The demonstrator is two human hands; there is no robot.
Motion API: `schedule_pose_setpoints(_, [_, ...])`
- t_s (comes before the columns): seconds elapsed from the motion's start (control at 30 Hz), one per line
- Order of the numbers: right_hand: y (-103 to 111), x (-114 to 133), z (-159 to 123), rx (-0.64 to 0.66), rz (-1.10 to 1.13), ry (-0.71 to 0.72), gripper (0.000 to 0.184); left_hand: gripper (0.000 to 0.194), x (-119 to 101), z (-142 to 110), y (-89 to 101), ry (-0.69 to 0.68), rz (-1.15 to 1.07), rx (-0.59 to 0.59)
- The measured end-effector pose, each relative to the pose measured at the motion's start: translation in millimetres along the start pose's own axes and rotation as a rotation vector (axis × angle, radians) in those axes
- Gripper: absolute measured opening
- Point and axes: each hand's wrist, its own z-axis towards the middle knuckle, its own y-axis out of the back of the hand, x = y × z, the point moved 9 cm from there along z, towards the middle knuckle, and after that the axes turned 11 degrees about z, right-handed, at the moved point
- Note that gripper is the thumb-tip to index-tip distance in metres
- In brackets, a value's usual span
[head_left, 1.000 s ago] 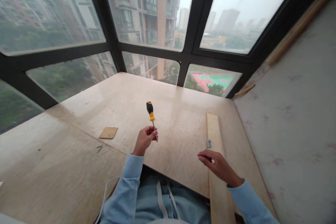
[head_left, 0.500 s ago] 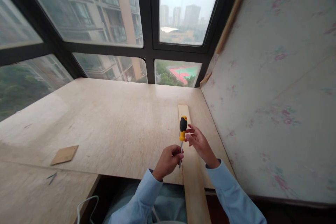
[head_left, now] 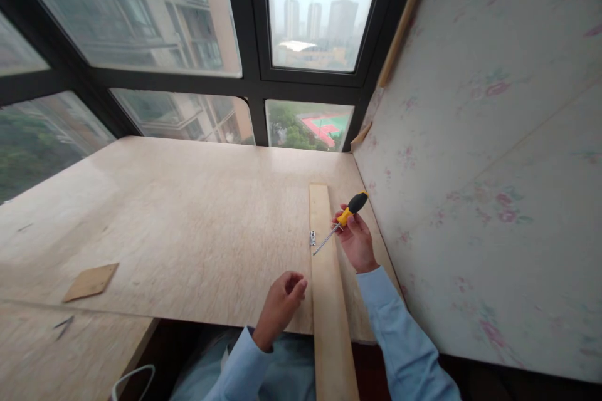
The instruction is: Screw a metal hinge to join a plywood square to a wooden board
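Note:
My right hand (head_left: pixel 356 242) grips a screwdriver (head_left: pixel 342 220) with a yellow and black handle. Its metal shaft slants down to the left, and the tip hangs close to a small metal hinge (head_left: pixel 311 238) on the left edge of a long wooden slat (head_left: pixel 325 288). The slat lies lengthwise on the plywood tabletop (head_left: pixel 188 225), running from mid-table past the near edge. My left hand (head_left: pixel 282 304) hovers over the table just left of the slat, its fingers curled loosely with nothing in them.
A small square of thin board (head_left: pixel 91 282) lies at the left of the table, with a few small nails (head_left: pixel 63 324) on a lower panel beside it. A flower-patterned wall panel (head_left: pixel 480 169) rises at the right. Dark-framed windows (head_left: pixel 249 88) close the far side.
The screwdriver passed from my left hand to my right hand. My right hand now holds it by the handle over the slat; my left hand dropped away empty. The view swung right.

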Motion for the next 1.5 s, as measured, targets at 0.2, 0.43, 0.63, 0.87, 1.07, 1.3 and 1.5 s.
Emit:
schedule_pose_setpoints(0.2, [11, -33, 17, 0.002, 0.217, -0.099, 0.028, 0.039, 35, -40, -35.1, 0.15, 0.104, 0.276])
schedule_pose_setpoints(0.43, [30, -67, 19, -0.083, 0.311, -0.197, 0.022, 0.067, 36, -45, -49.2, 0.233, -0.033, 0.365])
schedule_pose_setpoints(0.63, [39, -70, 18, -0.137, 0.394, -0.22, 0.018, 0.077, 37, -42, -61.0, 0.248, -0.201, 0.426])
schedule_pose_setpoints(0.87, [40, -60, 16, -0.164, 0.447, -0.194, 0.014, 0.068, 17, -16, -68.7, 0.155, -0.186, 0.413])
schedule_pose_setpoints(1.07, [41, -56, 17, -0.158, 0.429, -0.18, 0.012, 0.059, -5, 16, -46.7, 0.064, -0.083, 0.168])
schedule_pose_setpoints(1.3, [44, -57, 19, -0.151, 0.404, -0.185, 0.013, 0.062, 1, 31, -50.7, 0.231, -0.202, 0.164])
schedule_pose_setpoints(1.5, [46, -61, 20, -0.174, 0.471, -0.202, 0.016, 0.052, 6, 20, -48.2, 0.303, -0.421, 0.132])
